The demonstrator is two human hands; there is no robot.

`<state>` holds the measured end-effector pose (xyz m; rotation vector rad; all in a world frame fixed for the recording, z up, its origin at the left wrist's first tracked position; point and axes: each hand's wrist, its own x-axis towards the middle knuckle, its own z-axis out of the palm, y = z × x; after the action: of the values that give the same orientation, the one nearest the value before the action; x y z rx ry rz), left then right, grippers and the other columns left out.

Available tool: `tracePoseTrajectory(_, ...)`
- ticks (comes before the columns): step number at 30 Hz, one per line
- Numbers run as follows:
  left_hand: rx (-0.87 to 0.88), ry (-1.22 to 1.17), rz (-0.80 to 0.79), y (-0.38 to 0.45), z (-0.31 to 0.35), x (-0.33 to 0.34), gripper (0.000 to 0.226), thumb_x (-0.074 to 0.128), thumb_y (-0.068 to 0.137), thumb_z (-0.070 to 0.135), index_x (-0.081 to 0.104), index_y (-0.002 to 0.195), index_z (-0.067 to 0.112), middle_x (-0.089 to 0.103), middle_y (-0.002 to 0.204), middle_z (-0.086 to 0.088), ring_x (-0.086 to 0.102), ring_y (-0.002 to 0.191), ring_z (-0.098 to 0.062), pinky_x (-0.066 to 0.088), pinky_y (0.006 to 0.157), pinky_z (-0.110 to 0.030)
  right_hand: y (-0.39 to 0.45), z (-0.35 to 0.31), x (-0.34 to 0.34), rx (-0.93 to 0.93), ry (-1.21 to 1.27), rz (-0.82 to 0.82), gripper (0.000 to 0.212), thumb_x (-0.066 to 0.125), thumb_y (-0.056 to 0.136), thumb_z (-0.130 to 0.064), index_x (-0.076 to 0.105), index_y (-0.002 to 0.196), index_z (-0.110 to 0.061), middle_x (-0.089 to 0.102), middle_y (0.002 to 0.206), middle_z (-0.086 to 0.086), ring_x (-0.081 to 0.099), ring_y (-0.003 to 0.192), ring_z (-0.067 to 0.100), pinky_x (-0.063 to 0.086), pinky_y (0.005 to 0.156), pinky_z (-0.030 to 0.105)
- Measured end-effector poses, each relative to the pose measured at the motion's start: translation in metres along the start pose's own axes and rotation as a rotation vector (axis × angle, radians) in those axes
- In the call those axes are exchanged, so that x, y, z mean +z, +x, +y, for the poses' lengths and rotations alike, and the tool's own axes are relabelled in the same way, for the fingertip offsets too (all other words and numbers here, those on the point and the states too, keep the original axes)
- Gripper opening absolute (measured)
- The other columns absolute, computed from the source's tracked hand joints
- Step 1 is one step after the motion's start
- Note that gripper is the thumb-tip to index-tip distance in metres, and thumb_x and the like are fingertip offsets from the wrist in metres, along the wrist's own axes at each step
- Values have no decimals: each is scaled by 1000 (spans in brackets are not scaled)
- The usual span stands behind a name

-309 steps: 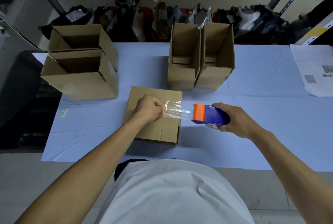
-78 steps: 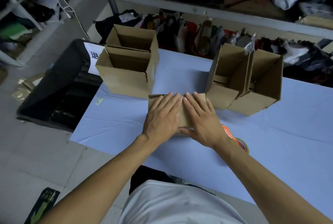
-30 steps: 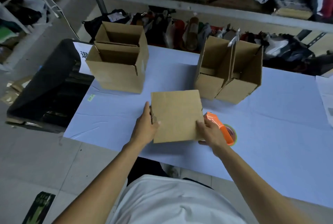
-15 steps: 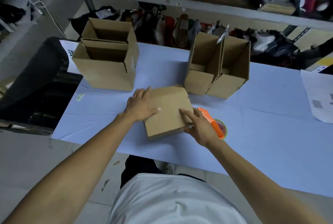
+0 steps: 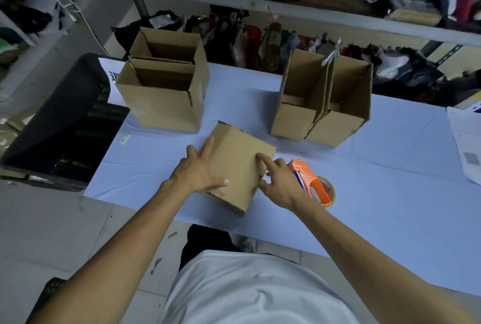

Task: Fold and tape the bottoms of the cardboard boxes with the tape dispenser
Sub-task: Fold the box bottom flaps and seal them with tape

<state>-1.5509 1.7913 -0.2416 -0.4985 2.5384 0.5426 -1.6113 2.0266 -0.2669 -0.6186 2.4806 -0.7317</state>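
Observation:
A small brown cardboard box point(image 5: 238, 165) lies tilted on the pale blue table point(image 5: 377, 193) in front of me. My left hand point(image 5: 199, 170) rests on its left side with fingers spread and straight. My right hand point(image 5: 279, 181) touches its right edge, fingers loosely extended. The orange and blue tape dispenser point(image 5: 312, 181) lies on the table just right of my right hand, and neither hand holds it.
Two open boxes point(image 5: 166, 105) stand side by side at the back left, two more point(image 5: 322, 112) at the back centre-right. Paper sheets point(image 5: 466, 146) lie at the right edge. A black bin point(image 5: 52, 125) sits left of the table. A cluttered shelf point(image 5: 260, 6) runs behind.
The tape dispenser was set down on the table. Over the last second the box has been turned and tipped under both hands, now lying angled with its far corner pointing away.

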Motion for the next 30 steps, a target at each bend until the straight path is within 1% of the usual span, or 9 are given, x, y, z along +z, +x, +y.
tracePoseTrajectory(5,19,57,-36,-4,-4,1,120,69,65,73,-8,150,40,36,136,-20,44,120,-39,45,91,-45,-5,6,4,-83,-65,-255,111,79,72,-51,4,153,-47,-17,161,3,22,144,35,38,105,36)
tracePoseTrajectory(10,155,192,81,14,0,2,131,78,51,70,-1,151,43,-28,157,-10,-25,145,-32,4,118,-52,-6,14,-5,-164,-149,-209,98,79,82,-23,15,154,-43,-5,164,5,43,133,31,44,93,28)
tracePoseTrajectory(12,221,179,43,23,1,-1,127,79,52,69,-1,150,51,-35,155,-7,-33,143,-29,-7,117,-51,-5,16,-13,-148,-139,-202,91,74,83,-11,23,153,-39,7,164,4,47,129,33,48,91,31)
tracePoseTrajectory(15,237,134,-6,35,3,-5,108,71,62,71,5,146,58,-24,159,-8,-25,146,-29,-8,117,-54,-8,15,-23,-132,-131,-147,80,67,84,-5,34,150,-34,31,153,9,53,118,33,50,90,39)
tracePoseTrajectory(18,189,147,28,40,8,-11,96,63,64,77,11,142,60,6,154,-11,5,140,-31,11,112,-54,-13,13,-25,-79,-174,-12,64,64,84,-9,43,142,-28,49,122,12,57,92,32,50,78,42)
tracePoseTrajectory(22,18,258,28,38,19,-16,103,56,61,85,2,143,54,23,142,-14,34,121,-41,29,96,-52,-13,12,-16,171,-72,216,30,62,89,-21,47,111,-7,60,90,14,52,76,29,39,61,39)
tracePoseTrajectory(24,-65,270,-9,33,25,-14,110,59,61,83,-4,145,51,25,140,-15,43,115,-44,32,89,-50,-12,10,-7,294,150,253,28,58,91,-22,46,111,-6,63,82,12,54,67,22,40,54,35)
tracePoseTrajectory(27,-121,197,-51,22,31,-7,112,59,68,79,-9,149,44,30,141,-17,46,119,-42,39,90,-49,-14,7,0,294,500,157,53,61,92,-22,40,140,-17,61,105,-6,59,83,4,46,54,16)
tracePoseTrajectory(30,-79,152,-54,9,39,1,112,64,68,75,-1,151,34,16,150,-20,28,134,-44,36,100,-57,-15,9,3,187,644,59,67,66,91,-16,32,149,-21,49,132,-8,59,106,9,47,66,5)
